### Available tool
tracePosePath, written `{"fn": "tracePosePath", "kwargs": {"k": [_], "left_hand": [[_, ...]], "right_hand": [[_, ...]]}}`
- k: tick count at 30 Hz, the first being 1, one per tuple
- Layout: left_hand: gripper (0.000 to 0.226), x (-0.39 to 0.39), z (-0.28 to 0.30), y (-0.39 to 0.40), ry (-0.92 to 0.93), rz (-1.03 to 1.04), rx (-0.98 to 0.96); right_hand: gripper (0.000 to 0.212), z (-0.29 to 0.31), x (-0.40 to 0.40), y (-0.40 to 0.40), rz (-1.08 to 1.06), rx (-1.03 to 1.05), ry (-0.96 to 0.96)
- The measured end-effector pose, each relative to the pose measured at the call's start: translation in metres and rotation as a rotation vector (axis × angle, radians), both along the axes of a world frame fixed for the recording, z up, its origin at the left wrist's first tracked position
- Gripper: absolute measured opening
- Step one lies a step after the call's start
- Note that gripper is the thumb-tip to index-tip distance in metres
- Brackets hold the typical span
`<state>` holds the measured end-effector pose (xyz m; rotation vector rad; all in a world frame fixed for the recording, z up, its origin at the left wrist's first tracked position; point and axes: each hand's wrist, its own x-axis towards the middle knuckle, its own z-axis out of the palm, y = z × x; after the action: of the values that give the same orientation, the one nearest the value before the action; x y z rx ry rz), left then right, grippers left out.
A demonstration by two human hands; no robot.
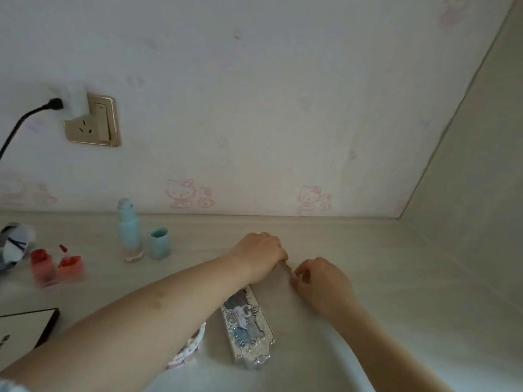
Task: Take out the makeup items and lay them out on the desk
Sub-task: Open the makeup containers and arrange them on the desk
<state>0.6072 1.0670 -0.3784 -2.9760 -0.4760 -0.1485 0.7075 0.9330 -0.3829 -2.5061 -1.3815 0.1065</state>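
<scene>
My left hand [259, 254] and my right hand [321, 280] meet over the pale desk [382, 278], both pinching a thin tan stick-like makeup item [288, 267] between them. Just below my left wrist lies an ornate silver and blue palette [249, 326]. A pink and white patterned pouch [188, 350] peeks out from under my left forearm. At the left stand a light blue bottle [128, 230] with its blue cap [160, 242] beside it, and a red lip tint bottle [42, 265] with its red applicator cap [69, 264] off.
A round blue and white item [14, 246] sits at the far left edge. A black-framed flat case [27, 329] lies at the lower left. A gold wall socket [93, 123] with a black cable is on the wall, and a side panel [467, 193] closes off the right.
</scene>
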Motion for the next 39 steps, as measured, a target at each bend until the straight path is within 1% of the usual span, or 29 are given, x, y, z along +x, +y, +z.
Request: {"fn": "tracePosePath", "kwargs": {"k": [5,9,13,17,20,23,25,29,32,35,36,39], "left_hand": [[0.031,-0.009,-0.005,0.009,-0.035,0.041,-0.028],[0.024,-0.032,0.005,0.005,-0.127,0.034,-0.123],[0.020,-0.064,0.026,-0.012,-0.258,0.022,-0.226],[0.021,-0.104,0.047,-0.033,-0.384,0.010,-0.231],[0.020,-0.137,0.059,-0.049,-0.464,0.026,-0.228],[0.021,-0.174,0.068,-0.067,-0.514,0.056,-0.203],[0.021,-0.200,0.072,-0.077,-0.564,0.091,-0.210],[0.036,-0.244,0.079,-0.092,-0.653,0.172,-0.255],[0.036,-0.274,0.085,-0.101,-0.635,0.191,-0.247],[0.052,-0.294,0.085,-0.103,-0.638,0.191,-0.251],[0.053,-0.300,0.084,-0.103,-0.650,0.190,-0.258],[0.049,-0.316,0.083,-0.106,-0.689,0.204,-0.242]], "right_hand": [[0.019,0.001,0.005,-0.007,-0.020,-0.004,-0.020],[0.015,0.006,0.004,-0.020,-0.006,0.064,0.020],[0.011,0.023,-0.009,-0.034,0.087,0.170,0.048],[0.020,0.042,-0.037,-0.048,0.250,0.286,0.014],[0.019,0.058,-0.065,-0.054,0.332,0.345,0.015],[0.015,0.068,-0.091,-0.058,0.382,0.411,0.017],[0.013,0.072,-0.111,-0.060,0.424,0.419,0.020],[0.017,0.081,-0.151,-0.059,0.548,0.478,-0.056],[0.019,0.085,-0.174,-0.058,0.605,0.509,-0.073],[0.024,0.086,-0.187,-0.057,0.650,0.548,-0.101],[0.024,0.086,-0.192,-0.056,0.661,0.559,-0.116],[0.023,0.089,-0.205,-0.055,0.704,0.598,-0.136]]}}
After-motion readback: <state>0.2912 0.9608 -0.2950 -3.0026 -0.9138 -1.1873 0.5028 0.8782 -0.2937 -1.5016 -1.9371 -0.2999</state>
